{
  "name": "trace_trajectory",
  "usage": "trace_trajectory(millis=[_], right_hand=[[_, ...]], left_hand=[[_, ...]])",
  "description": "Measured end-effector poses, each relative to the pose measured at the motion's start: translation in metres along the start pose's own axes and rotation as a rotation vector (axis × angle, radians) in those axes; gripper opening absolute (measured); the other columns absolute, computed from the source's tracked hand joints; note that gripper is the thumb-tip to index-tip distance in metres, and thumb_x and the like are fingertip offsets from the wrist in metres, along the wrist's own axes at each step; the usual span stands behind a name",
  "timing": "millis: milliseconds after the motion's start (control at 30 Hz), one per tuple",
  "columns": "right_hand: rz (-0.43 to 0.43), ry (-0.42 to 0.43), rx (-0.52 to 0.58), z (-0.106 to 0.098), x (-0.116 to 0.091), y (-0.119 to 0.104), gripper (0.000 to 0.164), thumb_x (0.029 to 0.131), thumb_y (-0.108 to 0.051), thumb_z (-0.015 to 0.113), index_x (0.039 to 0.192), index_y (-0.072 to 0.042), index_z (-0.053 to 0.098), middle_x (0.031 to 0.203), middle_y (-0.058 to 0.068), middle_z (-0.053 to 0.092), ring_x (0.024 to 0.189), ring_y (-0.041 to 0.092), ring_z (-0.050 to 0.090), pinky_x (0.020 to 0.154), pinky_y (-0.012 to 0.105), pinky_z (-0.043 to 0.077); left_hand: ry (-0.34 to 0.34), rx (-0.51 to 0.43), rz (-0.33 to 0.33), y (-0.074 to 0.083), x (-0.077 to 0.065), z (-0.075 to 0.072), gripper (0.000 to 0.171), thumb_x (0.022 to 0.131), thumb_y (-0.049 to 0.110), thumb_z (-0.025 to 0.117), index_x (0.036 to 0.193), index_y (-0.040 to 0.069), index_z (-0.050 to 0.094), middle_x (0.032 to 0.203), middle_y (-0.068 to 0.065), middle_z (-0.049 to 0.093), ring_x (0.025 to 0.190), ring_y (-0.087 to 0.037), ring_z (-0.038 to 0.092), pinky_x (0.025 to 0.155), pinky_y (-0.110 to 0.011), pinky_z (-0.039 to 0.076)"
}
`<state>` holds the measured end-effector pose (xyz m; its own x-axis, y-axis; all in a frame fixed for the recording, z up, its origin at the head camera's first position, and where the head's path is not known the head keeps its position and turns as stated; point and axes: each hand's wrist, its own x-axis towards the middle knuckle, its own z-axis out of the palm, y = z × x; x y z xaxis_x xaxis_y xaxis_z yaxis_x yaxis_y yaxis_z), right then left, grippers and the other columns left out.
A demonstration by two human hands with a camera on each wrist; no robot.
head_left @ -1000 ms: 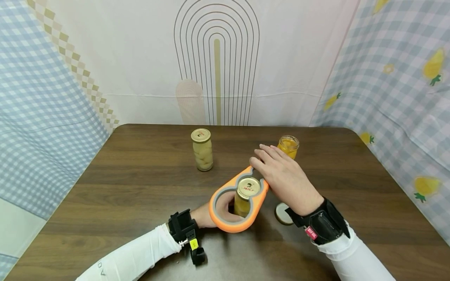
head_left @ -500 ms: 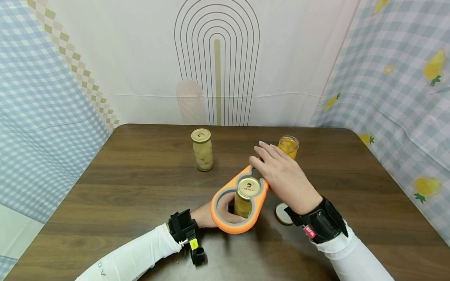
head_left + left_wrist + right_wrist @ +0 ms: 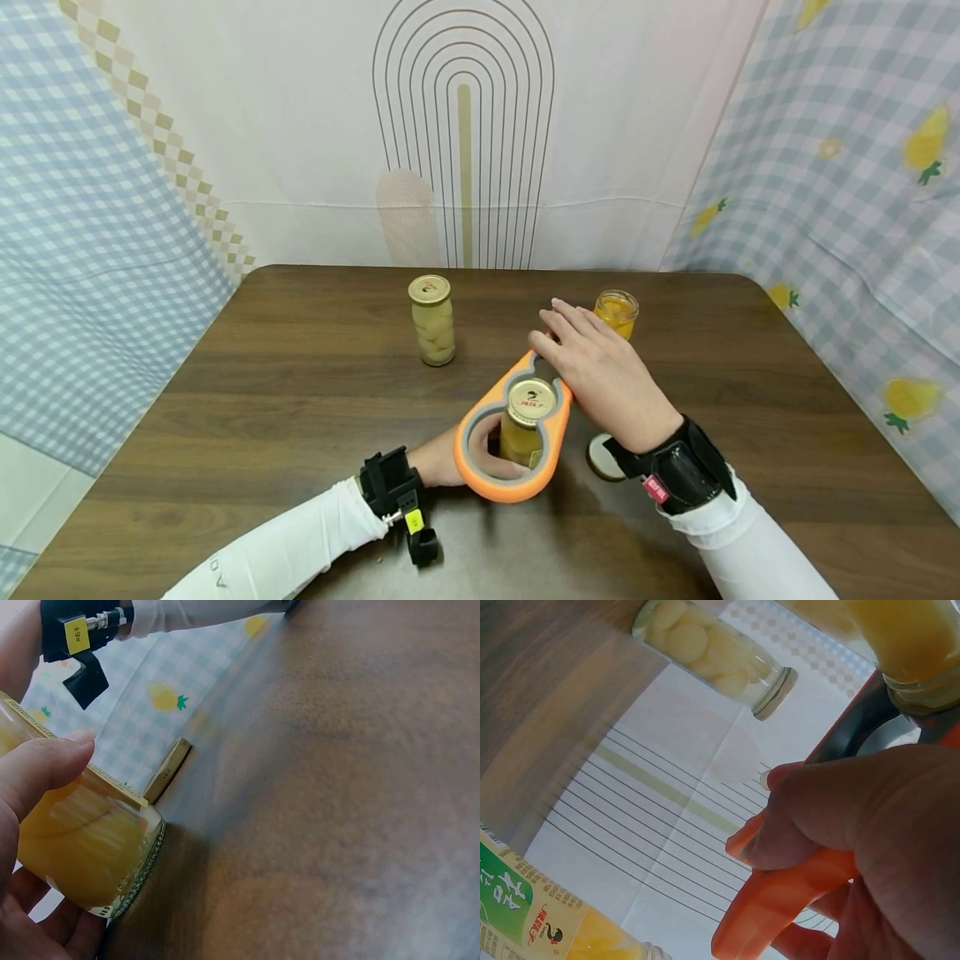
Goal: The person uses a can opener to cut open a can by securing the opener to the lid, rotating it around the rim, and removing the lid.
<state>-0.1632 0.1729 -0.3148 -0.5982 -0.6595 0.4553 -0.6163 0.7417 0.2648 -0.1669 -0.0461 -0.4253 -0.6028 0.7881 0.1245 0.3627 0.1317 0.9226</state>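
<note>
My left hand (image 3: 441, 461) grips a glass jar (image 3: 517, 442) of yellowish fruit around its body, thumb on one side and fingers on the other in the left wrist view. The jar's gold lid (image 3: 532, 402) sits inside an orange jar opener (image 3: 504, 490) with grey inner edges, which surrounds it like pliers. At the opener's far end my right hand (image 3: 603, 375) holds its handles; in the right wrist view, thumb and fingers wrap the orange handles (image 3: 780, 900). The underside of the jar shows close over the table in the left wrist view.
An open jar (image 3: 617, 310) of orange fruit stands behind my right hand, partly hidden. A loose lid (image 3: 603, 458) lies on the wooden table (image 3: 300, 375) beside my right wrist. Another lidded jar (image 3: 432, 329) of pale fruit stands at the back left. Patterned cloths (image 3: 315, 125) hang around the table.
The opener has turned slightly counter-clockwise around the lid: its near end shifted right, and my right hand moved a little left and away. My left hand and jar stay in place.
</note>
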Motion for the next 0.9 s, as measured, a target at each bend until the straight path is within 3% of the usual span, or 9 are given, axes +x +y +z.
trace_trajectory(millis=[533, 900], right_hand=[[0.034, -0.045, -0.01, -0.0011, 0.0022, -0.0012, 0.038, 0.088, 0.007, 0.072, 0.12, -0.011, 0.062, 0.137, 0.017, 0.059, 0.136, 0.036, 0.051, 0.1, 0.055, 0.051], [0.027, -0.061, 0.0, -0.0005, 0.0046, 0.0, 0.039, 0.089, 0.006, 0.071, 0.123, -0.011, 0.061, 0.14, 0.014, 0.059, 0.136, 0.035, 0.052, 0.106, 0.053, 0.048]], left_hand=[[-0.004, -0.02, -0.017, -0.0001, 0.0, 0.001, 0.05, 0.091, 0.019, 0.078, 0.134, 0.023, 0.055, 0.122, 0.004, 0.065, 0.11, -0.008, 0.06, 0.103, -0.028, 0.049], [0.001, -0.043, -0.046, 0.0049, -0.0001, 0.0017, 0.055, 0.09, 0.019, 0.079, 0.137, 0.029, 0.052, 0.126, 0.009, 0.063, 0.116, -0.008, 0.059, 0.107, -0.028, 0.046]])
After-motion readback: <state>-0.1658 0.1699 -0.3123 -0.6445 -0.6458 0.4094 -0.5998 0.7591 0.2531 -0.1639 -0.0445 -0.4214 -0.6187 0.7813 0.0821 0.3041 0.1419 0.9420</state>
